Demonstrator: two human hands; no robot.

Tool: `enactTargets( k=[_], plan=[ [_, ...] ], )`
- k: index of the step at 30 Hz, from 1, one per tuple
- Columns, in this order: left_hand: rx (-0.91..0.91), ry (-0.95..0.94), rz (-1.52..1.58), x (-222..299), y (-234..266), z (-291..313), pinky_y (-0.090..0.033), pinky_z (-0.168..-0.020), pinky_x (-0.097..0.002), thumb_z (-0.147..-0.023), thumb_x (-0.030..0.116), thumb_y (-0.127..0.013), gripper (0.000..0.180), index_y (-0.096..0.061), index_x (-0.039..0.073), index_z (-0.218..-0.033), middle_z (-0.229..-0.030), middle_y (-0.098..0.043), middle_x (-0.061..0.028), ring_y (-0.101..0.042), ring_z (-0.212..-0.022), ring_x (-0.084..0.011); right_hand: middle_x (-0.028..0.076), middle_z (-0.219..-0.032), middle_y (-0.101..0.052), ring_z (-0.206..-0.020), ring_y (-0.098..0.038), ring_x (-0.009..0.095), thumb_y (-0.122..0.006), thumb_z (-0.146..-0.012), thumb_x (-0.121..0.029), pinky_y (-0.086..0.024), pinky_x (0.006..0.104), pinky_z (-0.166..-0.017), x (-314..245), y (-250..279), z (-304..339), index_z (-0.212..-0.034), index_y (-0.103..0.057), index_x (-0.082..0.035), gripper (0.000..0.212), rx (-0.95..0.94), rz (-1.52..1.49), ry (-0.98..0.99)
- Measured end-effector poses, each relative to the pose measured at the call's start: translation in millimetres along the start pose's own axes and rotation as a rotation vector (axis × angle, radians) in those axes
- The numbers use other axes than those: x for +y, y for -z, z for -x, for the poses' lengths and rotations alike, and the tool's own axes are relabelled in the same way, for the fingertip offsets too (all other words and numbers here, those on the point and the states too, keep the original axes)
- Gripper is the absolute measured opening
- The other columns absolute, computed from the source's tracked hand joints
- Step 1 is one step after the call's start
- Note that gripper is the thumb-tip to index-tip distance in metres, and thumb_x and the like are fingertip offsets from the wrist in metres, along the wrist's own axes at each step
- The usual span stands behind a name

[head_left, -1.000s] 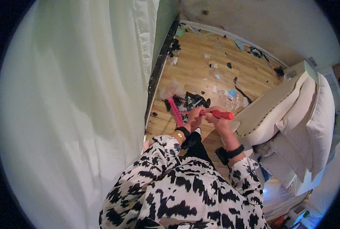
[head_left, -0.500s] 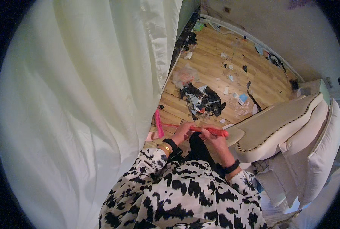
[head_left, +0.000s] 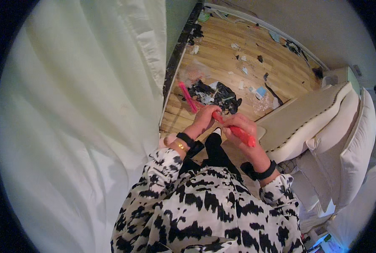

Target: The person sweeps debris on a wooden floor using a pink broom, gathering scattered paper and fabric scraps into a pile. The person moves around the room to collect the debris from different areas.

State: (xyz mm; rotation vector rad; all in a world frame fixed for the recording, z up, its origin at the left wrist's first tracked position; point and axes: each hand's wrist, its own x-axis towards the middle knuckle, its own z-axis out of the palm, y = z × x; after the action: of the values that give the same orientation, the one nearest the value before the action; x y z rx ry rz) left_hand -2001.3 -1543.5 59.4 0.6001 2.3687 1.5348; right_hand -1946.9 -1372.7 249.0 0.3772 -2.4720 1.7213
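Note:
Both my hands are closed around a red-handled broom (head_left: 243, 137) in front of my body. My left hand (head_left: 205, 119) grips lower down the handle, and my right hand (head_left: 241, 123) holds it near the thick top end. The narrow pink head (head_left: 188, 98) lies beyond my left hand, seen nearly edge-on; its bristles cannot be made out. Just right of the head is a heap of black plastic scraps and litter (head_left: 224, 96). Crumpled clear plastic (head_left: 193, 74) lies just behind the head.
A pale curtain (head_left: 91, 105) hangs along the left. On the right stand a cream studded headboard (head_left: 306, 116) and pillows (head_left: 350, 147). Paper bits, a blue and white packet (head_left: 261, 92) and dark scraps (head_left: 295, 46) litter the wooden floor (head_left: 280, 69). My shoe (head_left: 216, 131) shows below my hands.
My hands and the broom have moved forward, away from my body. The pink head has swung up to the litter heap, and the handle slants more steeply. The view has shifted slightly.

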Motion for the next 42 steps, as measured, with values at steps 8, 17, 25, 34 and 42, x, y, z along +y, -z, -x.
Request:
enactTargets(
  k=[8, 17, 25, 34, 42],
  plan=[
    [-0.235, 0.216, 0.133, 15, -23, 76, -0.049, -0.077, -0.0383, -0.077, 0.002, -0.062, 0.027, -0.063, 0.005, -0.104, -0.093, -0.065, -0.0140, -0.063, -0.088, -0.0332, 0.010, -0.090, -0.069, -0.083, -0.067, 0.023, -0.074, -0.080, 0.000, -0.052, 0.0336, -0.075, -17, 6, 31, -0.091, -0.068, -0.001, 0.013, -0.139, -0.109, -0.239],
    [0.035, 0.251, 0.656, 0, -49, 32, -0.050, -0.079, -0.0360, -0.083, 0.009, -0.066, 0.020, -0.064, 0.004, -0.103, -0.091, -0.065, -0.0112, -0.063, -0.088, -0.0236, 0.013, -0.085, -0.070, -0.074, -0.068, 0.025, -0.072, -0.078, -0.004, -0.054, 0.0348, -0.069, 46, 0, -23, -0.089, -0.067, -0.002, 0.012, -0.314, -0.045, -0.236],
    [0.221, 0.128, 0.506, -30, -9, -70, -0.050, -0.080, -0.0357, -0.081, 0.007, -0.069, 0.018, -0.063, 0.004, -0.098, -0.091, -0.065, -0.0116, -0.063, -0.089, -0.0270, 0.014, -0.080, -0.065, -0.075, -0.063, 0.038, -0.072, -0.070, -0.009, -0.052, 0.0444, -0.066, 46, 1, -109, -0.082, -0.063, -0.006, 0.015, -0.467, 0.099, 0.190],
    [0.202, -0.082, 0.016, 18, -19, -66, -0.050, -0.081, -0.0368, -0.079, 0.004, -0.070, 0.016, -0.063, 0.004, -0.093, -0.090, -0.065, -0.0121, -0.062, -0.089, -0.0331, 0.011, -0.099, -0.063, -0.080, -0.065, 0.033, -0.073, -0.072, -0.009, -0.054, 0.0422, -0.065, 11, 47, -35, -0.086, -0.062, -0.008, 0.018, -0.341, 0.230, 0.209],
    [-0.053, 0.116, -0.179, 4, 0, -33, -0.051, -0.076, -0.0375, -0.081, 0.010, -0.065, 0.012, -0.065, 0.005, -0.092, -0.088, -0.066, -0.0114, -0.063, -0.089, -0.0304, 0.012, -0.103, -0.069, -0.095, -0.068, 0.032, -0.077, -0.084, -0.021, -0.056, 0.0383, -0.080, 32, 44, -20, -0.096, -0.068, -0.009, 0.019, 0.013, -0.191, -0.017]
  ],
)
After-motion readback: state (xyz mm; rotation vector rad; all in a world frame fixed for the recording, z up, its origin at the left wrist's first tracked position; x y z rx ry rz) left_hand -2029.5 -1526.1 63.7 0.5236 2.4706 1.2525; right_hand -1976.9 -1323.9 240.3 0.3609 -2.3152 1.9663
